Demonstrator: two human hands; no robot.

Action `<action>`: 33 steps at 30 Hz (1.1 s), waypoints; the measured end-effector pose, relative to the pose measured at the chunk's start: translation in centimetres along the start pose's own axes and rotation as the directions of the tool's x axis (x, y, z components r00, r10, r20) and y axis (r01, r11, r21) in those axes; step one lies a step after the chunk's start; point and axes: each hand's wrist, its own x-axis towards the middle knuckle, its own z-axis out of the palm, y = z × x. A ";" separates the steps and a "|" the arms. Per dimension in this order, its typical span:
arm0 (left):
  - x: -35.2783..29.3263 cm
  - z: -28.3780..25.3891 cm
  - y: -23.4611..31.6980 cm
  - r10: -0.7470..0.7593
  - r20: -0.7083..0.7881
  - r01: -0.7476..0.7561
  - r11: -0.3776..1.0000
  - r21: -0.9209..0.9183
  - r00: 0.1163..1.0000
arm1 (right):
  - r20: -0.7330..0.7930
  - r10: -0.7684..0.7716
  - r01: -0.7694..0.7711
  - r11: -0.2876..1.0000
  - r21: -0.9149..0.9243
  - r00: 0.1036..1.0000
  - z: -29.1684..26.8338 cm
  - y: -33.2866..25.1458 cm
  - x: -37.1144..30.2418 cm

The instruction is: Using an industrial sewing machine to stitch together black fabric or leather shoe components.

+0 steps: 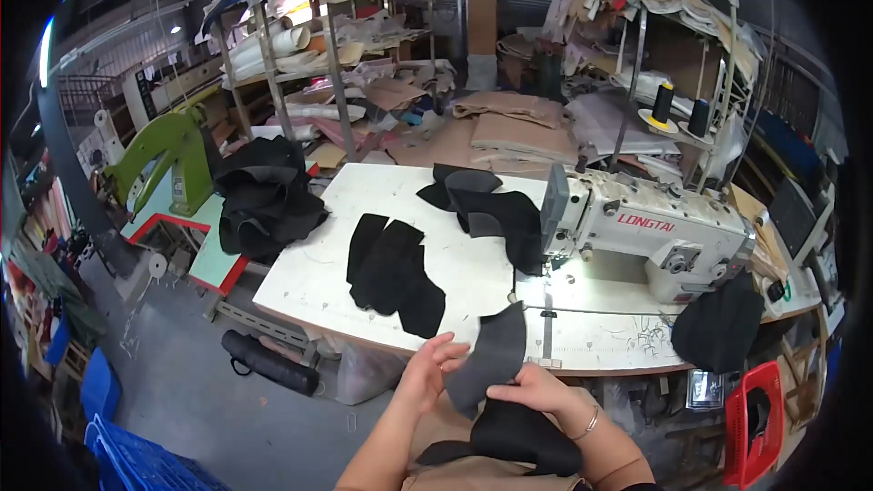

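In front of me, by the table's front edge, a dark grey and black fabric piece (491, 359) hangs down toward my lap. My right hand (536, 391) pinches it between thumb and fingers. To its left, my left hand (435, 371) has its fingers stretched out at the fabric's edge; whether they touch it I cannot tell. More black fabric (518, 436) drapes over my lap below the right hand. A flat black cut piece (396, 275) lies on the white table (309, 264). Further black pieces (491, 209) run up to the sewing machine (650, 232), whose lamp is lit.
A heap of black pieces (265, 195) lies left of the table, beside a green machine (164, 164). Another dark piece (718, 327) hangs over the right front edge. A red basket (757, 423) stands at right, a blue crate (145, 459) at lower left. Thread cones (664, 102) stand behind the machine.
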 end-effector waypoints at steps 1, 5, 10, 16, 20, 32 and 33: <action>0.1 2.3 1.8 -0.177 0.023 0.179 0.978 -0.110 0.984 | 0.105 -0.055 0.063 0.995 -0.079 0.993 0.0 0.5 -0.1; 1.1 1.8 0.1 -0.196 -0.050 0.202 0.964 0.171 0.979 | 0.271 0.234 -0.056 0.842 -0.536 0.934 -0.5 -1.1 0.2; 1.4 2.6 0.7 0.309 -0.172 -0.137 0.765 0.629 0.935 | -0.235 -0.249 -0.080 0.509 -0.857 0.939 -1.1 -2.8 -3.4; -0.2 7.0 -0.1 0.380 0.033 -0.237 0.504 0.831 0.924 | 0.141 -0.730 0.096 -0.103 -0.990 0.669 1.4 -5.4 -2.4; -1.1 8.1 0.5 0.284 0.106 -0.222 0.416 0.882 0.953 | 0.300 -0.778 0.226 -0.207 -0.952 0.551 0.0 -5.2 -1.6; 1.3 7.2 3.6 -0.343 0.487 -0.130 0.697 0.705 0.803 | 0.412 -0.380 0.560 0.584 -0.587 0.828 -0.9 -7.6 -3.1; 1.4 7.5 3.9 -0.398 0.473 -0.067 0.706 0.705 0.786 | 0.409 -0.391 0.565 0.548 -0.617 0.825 -1.0 -7.9 -3.7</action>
